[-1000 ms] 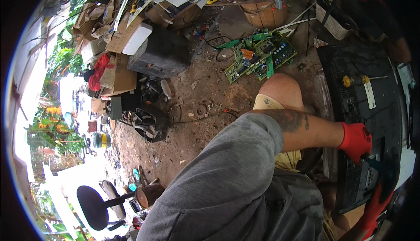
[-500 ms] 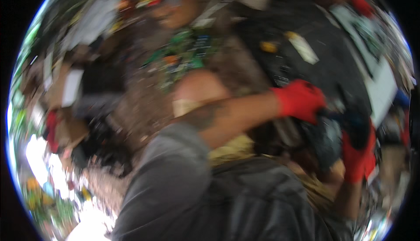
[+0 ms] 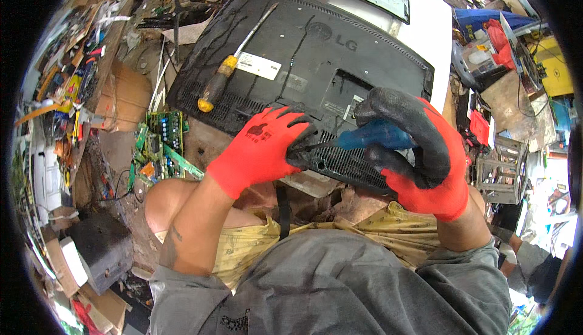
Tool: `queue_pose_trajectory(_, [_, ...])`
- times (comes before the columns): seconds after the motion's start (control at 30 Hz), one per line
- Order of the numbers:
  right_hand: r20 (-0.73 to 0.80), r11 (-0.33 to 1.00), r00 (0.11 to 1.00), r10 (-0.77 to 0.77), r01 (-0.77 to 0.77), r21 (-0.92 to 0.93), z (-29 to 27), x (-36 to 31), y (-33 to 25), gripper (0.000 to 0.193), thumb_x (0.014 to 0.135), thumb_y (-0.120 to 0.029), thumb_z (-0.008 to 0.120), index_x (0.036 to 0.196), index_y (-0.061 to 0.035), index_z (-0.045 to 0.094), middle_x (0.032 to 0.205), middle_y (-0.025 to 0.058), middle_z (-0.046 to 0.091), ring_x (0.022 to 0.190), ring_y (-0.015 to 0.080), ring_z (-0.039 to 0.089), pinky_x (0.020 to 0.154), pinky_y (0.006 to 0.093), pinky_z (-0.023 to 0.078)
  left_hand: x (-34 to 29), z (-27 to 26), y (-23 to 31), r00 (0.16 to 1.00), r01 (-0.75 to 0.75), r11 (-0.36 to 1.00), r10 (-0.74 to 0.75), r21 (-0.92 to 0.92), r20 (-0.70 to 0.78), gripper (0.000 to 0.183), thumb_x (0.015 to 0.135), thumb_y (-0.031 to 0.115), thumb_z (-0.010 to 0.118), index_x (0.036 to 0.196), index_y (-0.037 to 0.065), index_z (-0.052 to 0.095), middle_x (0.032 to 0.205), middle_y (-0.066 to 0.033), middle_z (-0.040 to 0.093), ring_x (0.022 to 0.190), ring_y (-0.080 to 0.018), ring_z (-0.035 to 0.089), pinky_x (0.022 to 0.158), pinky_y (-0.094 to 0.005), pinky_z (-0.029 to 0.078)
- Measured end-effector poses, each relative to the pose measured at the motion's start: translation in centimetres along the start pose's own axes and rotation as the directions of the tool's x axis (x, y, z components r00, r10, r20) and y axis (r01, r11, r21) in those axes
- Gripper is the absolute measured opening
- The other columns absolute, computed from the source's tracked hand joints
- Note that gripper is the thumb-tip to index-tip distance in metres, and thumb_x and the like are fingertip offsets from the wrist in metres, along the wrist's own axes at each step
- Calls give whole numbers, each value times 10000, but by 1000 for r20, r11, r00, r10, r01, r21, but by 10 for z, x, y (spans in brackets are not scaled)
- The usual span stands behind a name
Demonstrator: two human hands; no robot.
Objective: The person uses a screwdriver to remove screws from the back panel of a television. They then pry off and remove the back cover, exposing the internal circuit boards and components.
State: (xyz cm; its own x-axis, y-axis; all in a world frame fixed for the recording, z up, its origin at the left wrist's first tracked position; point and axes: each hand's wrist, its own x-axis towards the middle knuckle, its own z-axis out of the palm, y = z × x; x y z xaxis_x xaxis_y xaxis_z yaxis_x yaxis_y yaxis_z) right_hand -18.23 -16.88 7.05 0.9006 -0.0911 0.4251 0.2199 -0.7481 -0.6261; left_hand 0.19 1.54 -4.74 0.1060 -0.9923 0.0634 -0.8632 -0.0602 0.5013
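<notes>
The right hand (image 3: 428,153) grips the blue screwdriver (image 3: 376,136) by its handle over the TV (image 3: 261,37); the left hand (image 3: 261,146) curls at the tip, perhaps to steady it, though whether it pinches I cannot tell. The TV lies back up, likely for easy access, with a yellow screwdriver (image 3: 218,83) resting on it, probably to stay handy.

Littered earth floor (image 3: 138,235) showed at middle left. A cluttered wooden bench (image 3: 111,55) curved down the upper left of the frame, a brown tub (image 3: 124,99) just beside it. A black box (image 3: 103,253) stood at lower left. A slatted crate (image 3: 499,168) sat at right, a yellow case (image 3: 552,71) at upper right; glaring daylight (image 3: 562,182) washed out the right edge.
</notes>
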Motion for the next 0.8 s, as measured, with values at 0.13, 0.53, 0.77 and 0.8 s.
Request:
queue_pose_trajectory(0.13, [-33, 999, 999, 12, -11, 32, -9, -2, 4, 601, 661, -11, 776, 1236, 2, 602, 1168, 212, 659, 1035, 417, 654, 864, 433, 543, -4, -3, 0, 999, 22, 999, -23, 37, 30, 714, 690, 330, 823, 1303, 75, 562, 1381, -154, 518, 1316, -393, 446, 1125, -502, 334])
queue_pose_trajectory(0.53, [11, 997, 999, 37, -37, 63, -16, 0, 16, 589, 756, 17, 767, 1299, -43, 546, 1119, 215, 663, 1013, 374, 671, 842, 459, 557, -1, -9, 9, 981, 86, 990, -105, 115, 166, 856, 636, 385, 850, 1362, 82, 513, 1438, -175, 461, 1354, -422, 392, 1142, -531, 304])
queue_pose_trajectory(0.77, [78, 995, 996, 46, -53, 86, -16, 2, 16, 579, 739, -23, 805, 1261, -79, 562, 1076, 201, 683, 946, 368, 693, 804, 464, 575, -1, -13, 9, 980, 105, 987, -124, 123, 158, 815, 670, 357, 834, 1363, 79, 507, 1450, -149, 448, 1347, -378, 409, 1133, -506, 308])
queue_pose_trajectory(0.8, [30, 992, 999, 28, -31, 120, -9, -1, 19, 560, 733, -25, 808, 1241, -77, 576, 1072, 199, 686, 948, 367, 693, 806, 461, 574, 0, -13, 9, 979, 106, 987, -126, 124, 161, 815, 669, 359, 834, 1361, 79, 508, 1451, -148, 448, 1347, -378, 410, 1132, -508, 309])
